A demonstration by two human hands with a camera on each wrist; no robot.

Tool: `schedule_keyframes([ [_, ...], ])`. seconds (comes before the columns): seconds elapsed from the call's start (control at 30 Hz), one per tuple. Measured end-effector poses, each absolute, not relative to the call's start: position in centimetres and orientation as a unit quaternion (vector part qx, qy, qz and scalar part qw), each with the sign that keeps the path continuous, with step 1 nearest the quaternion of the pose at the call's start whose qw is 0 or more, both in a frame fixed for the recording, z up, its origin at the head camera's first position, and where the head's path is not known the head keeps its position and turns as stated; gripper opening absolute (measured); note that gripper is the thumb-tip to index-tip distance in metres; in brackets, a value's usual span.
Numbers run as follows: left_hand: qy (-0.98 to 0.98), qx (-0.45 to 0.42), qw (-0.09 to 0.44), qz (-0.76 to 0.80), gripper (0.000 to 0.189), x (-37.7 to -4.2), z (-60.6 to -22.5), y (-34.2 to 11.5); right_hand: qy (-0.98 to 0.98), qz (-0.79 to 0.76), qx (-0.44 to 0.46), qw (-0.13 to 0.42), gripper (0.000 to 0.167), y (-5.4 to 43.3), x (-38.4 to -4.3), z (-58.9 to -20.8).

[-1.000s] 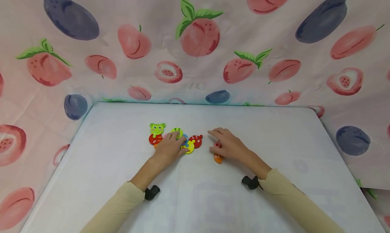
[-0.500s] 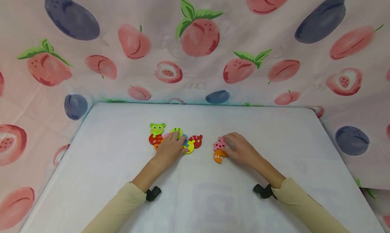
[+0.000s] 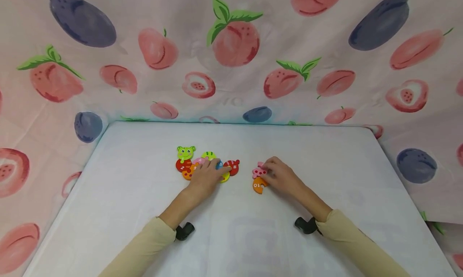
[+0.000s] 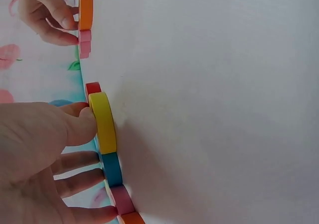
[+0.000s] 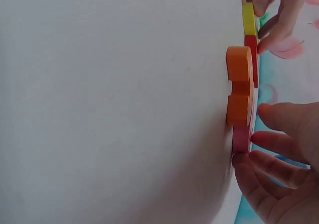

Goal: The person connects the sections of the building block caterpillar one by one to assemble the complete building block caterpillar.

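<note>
A row of numbered wooden caterpillar puzzle pieces lies on the white table, with a smiling green head piece at its far left. My left hand lies over the row with fingers spread. Its thumb meets the yellow piece, its index fingertip the red piece, and other fingers the blue and pink pieces. To the right, an orange piece marked 10 joins a pink dotted piece. My right hand holds the pink piece at its right side with curled fingers.
A gap of bare table separates the row from the orange and pink pair. Fruit-print cloth hangs behind and at both sides. Black wrist cameras sit under both sleeves.
My right hand has drawn back rightward from over the orange and pink pieces to the pink one's right side. My left index finger has stretched right across the yellow piece toward the red one.
</note>
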State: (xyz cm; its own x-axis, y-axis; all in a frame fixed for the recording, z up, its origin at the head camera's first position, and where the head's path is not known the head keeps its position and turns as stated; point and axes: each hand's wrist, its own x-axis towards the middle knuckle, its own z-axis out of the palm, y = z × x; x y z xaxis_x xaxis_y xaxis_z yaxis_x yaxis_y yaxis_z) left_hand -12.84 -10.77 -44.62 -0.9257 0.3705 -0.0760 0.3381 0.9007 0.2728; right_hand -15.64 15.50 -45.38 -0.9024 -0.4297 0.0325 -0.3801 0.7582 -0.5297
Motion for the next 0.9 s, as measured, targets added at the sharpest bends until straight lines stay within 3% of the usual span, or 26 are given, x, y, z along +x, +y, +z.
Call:
schedule_keyframes([
  [0.37, 0.978, 0.149, 0.057, 0.134, 0.04, -13.2, -44.8, -9.5, 0.964, -0.175, -0.184, 0.074, 0.046, 13.1, -16.7, -44.5],
  [0.9, 0.988, 0.081, 0.035, 0.129, 0.039, -13.8, -44.9, -7.3, 0.974, -0.122, -0.179, 0.068, 0.042, 10.7, -17.4, -44.8],
])
